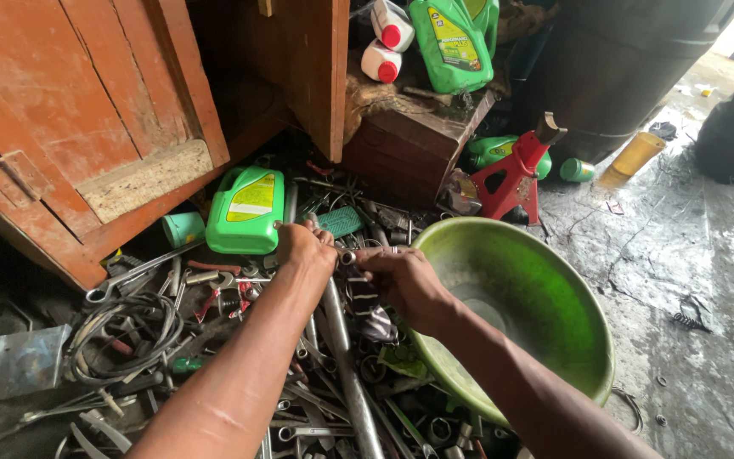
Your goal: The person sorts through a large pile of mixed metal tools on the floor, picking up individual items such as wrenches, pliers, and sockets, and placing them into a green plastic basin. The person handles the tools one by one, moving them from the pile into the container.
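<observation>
Grimy concrete floor [707,280] runs along the right side, and a worn red wooden cabinet [70,110] stands at the upper left. Between them a heap of wrenches [142,272], sockets, cables [125,336] and other metal tools covers the ground.

Both hands meet over this heap. The left hand [303,246] and the right hand [405,280] are each closed, with fingertips pinched on a small metal socket [348,256] held between them, just above a long steel bar [346,357] that lies lengthwise in the pile. Whether the socket sits on another piece cannot be told.

Just right of the hands a large green plastic basin [537,289] rests on the floor, its rim touching the tool heap. Behind the left hand a green plastic jug [246,208] with a yellow label stands near a small green cup [183,228]. Farther back, a red jack stand [511,178] stands beside a brown wooden box [409,144], which carries another green jug [450,42] and two white bottles with red caps [384,51]. A yellow cup [635,155] lies on the floor near a dark barrel [613,68].
</observation>
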